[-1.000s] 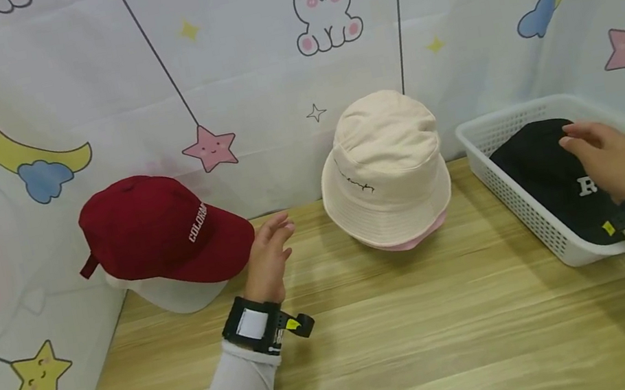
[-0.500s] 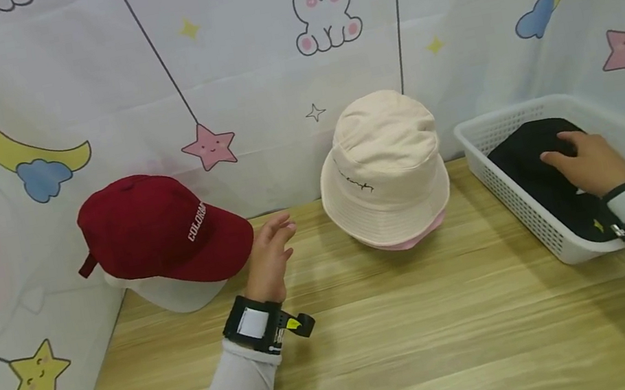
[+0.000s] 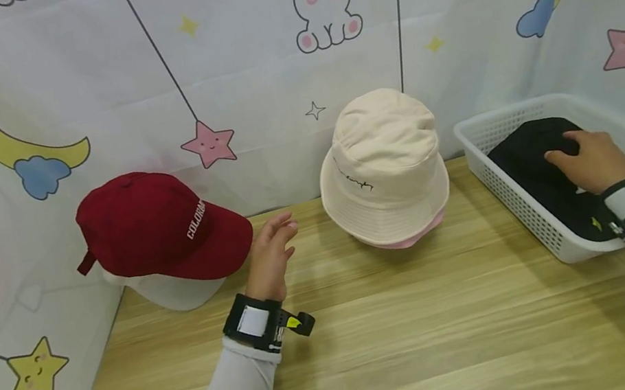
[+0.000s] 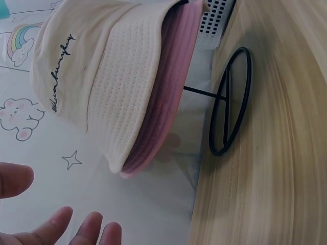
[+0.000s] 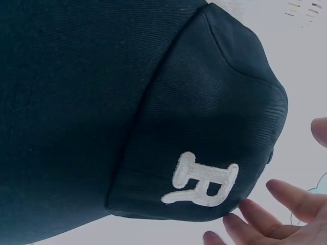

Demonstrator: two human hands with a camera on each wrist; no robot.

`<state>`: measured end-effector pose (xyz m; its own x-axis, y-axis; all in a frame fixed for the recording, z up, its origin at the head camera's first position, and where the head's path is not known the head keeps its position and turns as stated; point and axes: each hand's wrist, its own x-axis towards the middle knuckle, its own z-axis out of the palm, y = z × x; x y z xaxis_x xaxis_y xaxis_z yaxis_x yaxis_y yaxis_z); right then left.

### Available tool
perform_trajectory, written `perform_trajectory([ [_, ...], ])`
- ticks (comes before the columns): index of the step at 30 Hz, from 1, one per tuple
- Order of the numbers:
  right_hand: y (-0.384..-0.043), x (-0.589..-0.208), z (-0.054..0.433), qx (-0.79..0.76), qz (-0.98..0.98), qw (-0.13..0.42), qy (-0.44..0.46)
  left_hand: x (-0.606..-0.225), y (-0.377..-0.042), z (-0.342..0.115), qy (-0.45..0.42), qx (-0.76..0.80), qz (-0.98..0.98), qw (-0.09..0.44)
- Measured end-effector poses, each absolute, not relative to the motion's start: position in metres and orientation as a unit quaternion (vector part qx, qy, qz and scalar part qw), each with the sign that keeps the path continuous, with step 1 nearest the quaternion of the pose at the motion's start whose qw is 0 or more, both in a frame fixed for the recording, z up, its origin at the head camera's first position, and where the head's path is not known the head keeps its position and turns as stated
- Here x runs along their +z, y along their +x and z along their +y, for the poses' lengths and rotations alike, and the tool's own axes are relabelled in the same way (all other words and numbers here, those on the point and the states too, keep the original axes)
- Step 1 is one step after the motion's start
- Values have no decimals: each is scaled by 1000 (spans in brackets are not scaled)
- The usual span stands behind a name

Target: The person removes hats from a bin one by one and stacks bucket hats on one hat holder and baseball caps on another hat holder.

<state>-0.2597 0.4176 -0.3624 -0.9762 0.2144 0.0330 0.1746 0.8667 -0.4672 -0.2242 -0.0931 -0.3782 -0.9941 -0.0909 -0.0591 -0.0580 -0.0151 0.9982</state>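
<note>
A black cap with a white letter R (image 5: 199, 107) lies in a white perforated basket (image 3: 517, 215) on the right. My right hand (image 3: 595, 162) is over the cap; in the right wrist view its fingers spread loosely at the edge of the crown, near the R, with the thumb apart. My left hand (image 3: 266, 262) hovers with loosely bent fingers and nothing in them, close to the brim of a red cap (image 3: 143, 232). That cap sits over a white cap (image 3: 179, 295). A cream bucket hat (image 3: 389, 153) covers a pink bucket hat (image 3: 414, 238) in the middle.
Beneath the bucket hats, a thin black stand (image 4: 204, 93) with a ring base rises from the wooden table (image 3: 376, 344). A white curtain (image 3: 259, 72) printed with cartoon figures closes off the back and sides.
Over the first half second my right hand moved left, further over the black cap, covering its letter in the head view; since then it barely shifts. My left hand stays put.
</note>
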Motion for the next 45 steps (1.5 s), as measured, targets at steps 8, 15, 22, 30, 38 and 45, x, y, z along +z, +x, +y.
perform_trajectory([
  [8,-259,-363,420,225,-967,19,-116,-379,-225,-92,50,-710,-702,10],
  [15,-262,-365,424,214,-969,-20,-122,-378,-227,-93,50,-710,-702,4],
  [22,-267,-369,429,188,-976,-55,-100,-377,-226,-94,43,-716,-697,7],
  [30,-268,-373,428,180,-974,-74,-119,-380,-226,-94,49,-712,-700,6],
  [38,-269,-374,428,176,-973,-80,-124,-379,-225,-93,47,-711,-702,7],
  [45,-267,-373,426,146,-978,-94,-117,-379,-225,-92,48,-710,-702,6],
])
